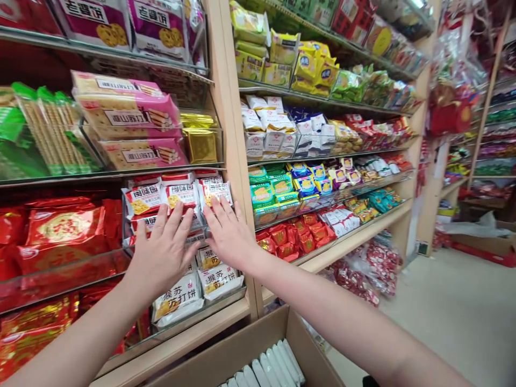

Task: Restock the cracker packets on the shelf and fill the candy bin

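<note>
My left hand (163, 252) lies with fingers spread over white-and-red biscuit packets (144, 200) in a shelf compartment. Beside it, my right hand (229, 232) rests flat with fingertips at the right-hand packets (213, 188) of the same stack. Neither hand grips anything; the palms hide part of the lower packets. White cracker packets (177, 298) fill the shelf just below. An open cardboard box (274, 325) stands under my forearms, with several thin white packets (278, 363) upright in a row inside.
Large red packets (64, 226) sit left of my hands. Pink biscuit packs (129, 115) are on the shelf above. A wooden post (229, 97) divides these shelves from another unit holding small snacks (302, 234). Bagged goods (371, 269) lie on the floor (439, 317).
</note>
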Motion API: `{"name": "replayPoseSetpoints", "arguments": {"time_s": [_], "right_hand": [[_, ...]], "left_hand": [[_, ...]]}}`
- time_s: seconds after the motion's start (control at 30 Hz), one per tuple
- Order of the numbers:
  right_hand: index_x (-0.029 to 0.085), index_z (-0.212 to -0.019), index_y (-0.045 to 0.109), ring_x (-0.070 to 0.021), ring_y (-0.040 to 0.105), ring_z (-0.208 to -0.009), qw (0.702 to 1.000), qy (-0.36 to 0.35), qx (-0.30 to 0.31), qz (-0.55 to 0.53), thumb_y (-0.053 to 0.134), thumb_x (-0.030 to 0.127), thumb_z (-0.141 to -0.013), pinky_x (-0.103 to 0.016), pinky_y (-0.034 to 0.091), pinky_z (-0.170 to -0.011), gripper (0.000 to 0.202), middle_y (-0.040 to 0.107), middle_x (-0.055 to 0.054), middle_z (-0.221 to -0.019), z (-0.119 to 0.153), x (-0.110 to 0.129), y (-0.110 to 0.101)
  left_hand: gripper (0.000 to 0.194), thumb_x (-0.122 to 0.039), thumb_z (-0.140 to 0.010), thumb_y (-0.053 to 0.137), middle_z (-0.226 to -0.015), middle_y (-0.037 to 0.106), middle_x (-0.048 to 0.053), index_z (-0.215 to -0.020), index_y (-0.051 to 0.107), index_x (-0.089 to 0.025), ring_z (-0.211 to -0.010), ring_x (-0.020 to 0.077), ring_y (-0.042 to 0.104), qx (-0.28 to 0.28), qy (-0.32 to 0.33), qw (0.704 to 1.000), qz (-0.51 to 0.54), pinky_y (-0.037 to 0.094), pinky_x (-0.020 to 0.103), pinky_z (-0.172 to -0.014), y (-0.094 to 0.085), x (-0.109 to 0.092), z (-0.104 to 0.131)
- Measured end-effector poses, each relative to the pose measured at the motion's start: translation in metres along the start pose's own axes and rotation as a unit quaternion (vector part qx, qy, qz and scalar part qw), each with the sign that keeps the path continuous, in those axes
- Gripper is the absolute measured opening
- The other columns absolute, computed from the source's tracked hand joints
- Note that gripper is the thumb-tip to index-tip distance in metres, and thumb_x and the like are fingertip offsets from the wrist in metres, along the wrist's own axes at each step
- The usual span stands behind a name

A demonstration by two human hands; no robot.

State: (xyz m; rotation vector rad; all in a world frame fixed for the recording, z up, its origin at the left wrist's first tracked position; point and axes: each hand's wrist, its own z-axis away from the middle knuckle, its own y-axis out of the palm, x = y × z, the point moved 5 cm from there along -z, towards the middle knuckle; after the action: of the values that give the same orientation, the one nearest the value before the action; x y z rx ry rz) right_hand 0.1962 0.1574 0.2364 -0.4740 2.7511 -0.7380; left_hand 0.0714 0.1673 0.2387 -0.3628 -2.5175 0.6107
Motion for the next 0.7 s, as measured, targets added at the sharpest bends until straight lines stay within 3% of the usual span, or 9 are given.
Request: {"name": "replayPoseSetpoints", "arguments": {"time_s": [0.2,0.5,0.6,0.7], "right_hand": [[0.007,-0.135,0.024,-0.0257,0.0,-0.133,0.999,-0.019,-0.03,-0.01,0.036,0.014,-0.083,-0.05,0.009,-0.106,0.054,0.015,-0.015,-0.144,0.013,-0.004,0.008],[0.008,-0.135,0.024,-0.0273,-0.005,-0.132,0.999,-0.021,-0.03,-0.012,0.04,0.012,-0.079,-0.052,0.008,-0.105,0.059,0.011,-0.015,-0.144,0.024,-0.002,0.011],[0.009,-0.135,0.025,-0.0278,-0.004,-0.132,0.999,-0.03,-0.032,-0.01,0.042,0.016,-0.08,-0.052,0.009,-0.105,0.058,0.011,-0.015,-0.144,0.028,0.0,0.008],[0.01,-0.134,0.029,-0.028,-0.002,-0.132,0.998,-0.045,-0.042,-0.012,0.043,0.021,-0.082,-0.052,0.011,-0.106,0.055,0.014,-0.015,-0.144,0.034,0.003,0.003]], "left_hand": [[0.065,-0.044,-0.083,0.041,-0.146,0.013,0.014,-0.136,0.021,-0.012,-0.133,0.031,0.003,0.019,-0.01,1.0,-0.008,0.005,0.055,-0.102,-0.007,-0.004,0.006],[0.057,-0.039,-0.084,0.039,-0.144,0.016,0.015,-0.133,0.032,-0.01,-0.132,0.0324,0.004,0.034,0.003,0.999,-0.031,0.012,0.056,-0.101,-0.013,-0.017,0.013],[0.053,-0.038,-0.084,0.038,-0.143,0.021,0.016,-0.13,0.039,-0.011,-0.131,0.0342,0.007,0.048,0.014,0.999,-0.014,0.014,0.057,-0.101,-0.019,-0.031,0.027],[0.047,-0.034,-0.085,0.037,-0.143,0.024,0.015,-0.128,0.042,-0.017,-0.131,0.0357,0.01,0.078,0.052,0.996,0.004,0.018,0.06,-0.099,-0.029,-0.052,0.057]]}}
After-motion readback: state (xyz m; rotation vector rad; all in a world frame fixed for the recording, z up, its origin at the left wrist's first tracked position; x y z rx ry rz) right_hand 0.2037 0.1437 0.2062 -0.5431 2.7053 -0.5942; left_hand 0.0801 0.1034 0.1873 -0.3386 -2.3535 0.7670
